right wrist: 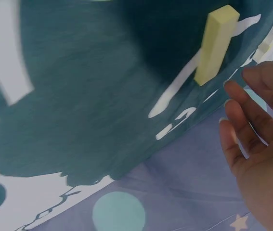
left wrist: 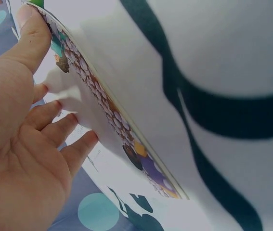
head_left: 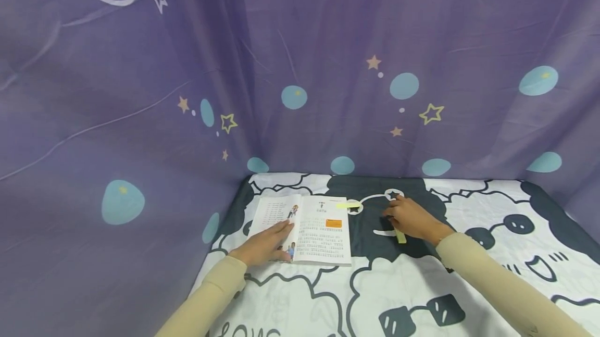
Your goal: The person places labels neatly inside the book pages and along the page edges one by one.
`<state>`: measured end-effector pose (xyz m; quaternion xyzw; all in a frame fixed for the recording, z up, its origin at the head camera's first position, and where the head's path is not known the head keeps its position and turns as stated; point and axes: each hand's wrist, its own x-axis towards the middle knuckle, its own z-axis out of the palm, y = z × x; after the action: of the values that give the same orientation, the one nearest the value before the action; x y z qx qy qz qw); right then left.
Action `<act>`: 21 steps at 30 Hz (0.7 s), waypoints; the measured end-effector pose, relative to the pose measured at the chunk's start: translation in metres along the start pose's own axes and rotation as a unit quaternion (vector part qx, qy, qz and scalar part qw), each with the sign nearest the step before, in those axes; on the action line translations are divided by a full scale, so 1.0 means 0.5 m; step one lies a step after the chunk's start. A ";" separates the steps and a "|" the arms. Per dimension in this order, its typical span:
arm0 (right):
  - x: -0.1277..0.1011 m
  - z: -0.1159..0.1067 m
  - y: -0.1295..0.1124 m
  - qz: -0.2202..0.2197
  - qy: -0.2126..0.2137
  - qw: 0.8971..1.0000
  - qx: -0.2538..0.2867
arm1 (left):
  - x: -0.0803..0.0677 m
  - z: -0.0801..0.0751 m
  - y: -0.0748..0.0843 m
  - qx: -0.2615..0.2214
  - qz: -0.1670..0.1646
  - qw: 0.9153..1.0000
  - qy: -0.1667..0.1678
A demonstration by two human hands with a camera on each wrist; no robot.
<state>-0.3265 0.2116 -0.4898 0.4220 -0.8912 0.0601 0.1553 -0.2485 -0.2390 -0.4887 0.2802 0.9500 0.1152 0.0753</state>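
An open illustrated book [head_left: 311,227] lies on the patterned cloth [head_left: 422,285]. My left hand [head_left: 268,242] rests flat on its left page with straight fingers; in the left wrist view the hand [left wrist: 40,120] presses the page beside the book's edge [left wrist: 107,106]. A pale yellow sticky strip [head_left: 348,205] pokes out past the right page's top corner. My right hand [head_left: 409,216] hovers palm down over the dark print to the right of the book. A yellow sticky-note pad [head_left: 400,236] lies just below it. The right wrist view shows the pad [right wrist: 216,44] free of the relaxed fingers [right wrist: 244,115].
Purple fabric walls [head_left: 300,66] with stars and blue dots close in the back and both sides. The black-and-white cartoon cloth spreads toward the front and right.
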 end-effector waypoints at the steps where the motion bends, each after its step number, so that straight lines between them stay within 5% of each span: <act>1: -0.007 -0.001 0.002 -0.006 0.005 1.000 0.004 | 0.000 0.000 0.001 0.000 0.000 1.000 0.000; 9: -0.053 -0.002 0.014 -0.039 0.039 0.998 0.012 | -0.001 -0.001 0.003 -0.009 -0.011 1.000 0.000; 21: -0.082 -0.024 0.001 -0.027 -0.006 0.998 0.061 | -0.002 0.001 0.003 -0.004 -0.007 1.000 0.001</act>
<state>-0.3000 0.2448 -0.4919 0.4554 -0.8748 0.1077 0.1253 -0.2467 -0.2382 -0.4888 0.2733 0.9515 0.1190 0.0761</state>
